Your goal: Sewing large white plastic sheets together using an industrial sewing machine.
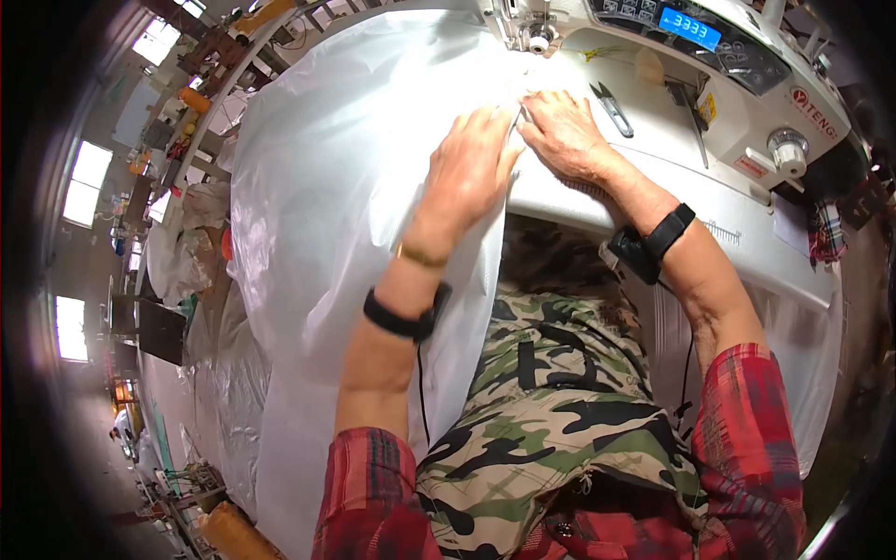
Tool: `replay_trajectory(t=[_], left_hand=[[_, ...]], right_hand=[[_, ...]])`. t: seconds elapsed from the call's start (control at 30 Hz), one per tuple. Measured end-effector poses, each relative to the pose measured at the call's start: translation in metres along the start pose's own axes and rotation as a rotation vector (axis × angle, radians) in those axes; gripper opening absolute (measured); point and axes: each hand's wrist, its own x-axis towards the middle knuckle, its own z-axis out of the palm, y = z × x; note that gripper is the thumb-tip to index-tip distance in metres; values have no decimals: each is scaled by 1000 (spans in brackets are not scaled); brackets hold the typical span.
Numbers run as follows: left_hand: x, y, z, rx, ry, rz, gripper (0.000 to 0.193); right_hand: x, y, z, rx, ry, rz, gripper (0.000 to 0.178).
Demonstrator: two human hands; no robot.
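Note:
A large white sheet (317,215), thin and slightly shiny, spreads over the table at the left and hangs down beside my legs. My left hand (471,163) lies on its right border, thumb and fingers closed on the edge. Close by on the right, my right hand (563,131) bends over the same edge, its fingertips gripping the sheet just in front of the sewing machine's needle area (539,39). Bright light washes out the cloth there, so the fingertips' exact hold is hard to see.
The white sewing machine (812,103) with a lit blue display (689,28) stands at the far right. Thread snips (612,110) and a thin dark tool (688,117) rest on its bed, right of my hand. A camouflage cloth (560,392) covers my lap.

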Motion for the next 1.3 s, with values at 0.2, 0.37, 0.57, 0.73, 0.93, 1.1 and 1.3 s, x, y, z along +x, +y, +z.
replay_trajectory(t=[0.2, 0.37, 0.57, 0.73, 0.93, 1.1, 1.3], left_hand=[[-77, -58, -20, 355, 119, -166, 52], [-70, -129, -37, 150, 46, 5, 61], [-62, -142, -42, 95, -15, 41, 61], [-55, -133, -38, 49, 12, 73, 62], [-62, -135, -39, 102, -4, 35, 61], [-59, -129, -38, 116, 14, 36, 58], [-61, -135, -38, 11, 21, -13, 62]], right_hand=[[7, -11, -15, 17, -111, 87, 46], [-27, -43, -10, 101, 95, 24, 27], [-113, -112, 14, 583, -37, 58, 22], [-123, -129, 63, 1023, -479, 486, 43], [-128, -140, 115, 1065, -505, 447, 47], [-124, -135, 107, 1166, -517, 333, 40], [-129, -121, -63, 1151, -330, 19, 33]])
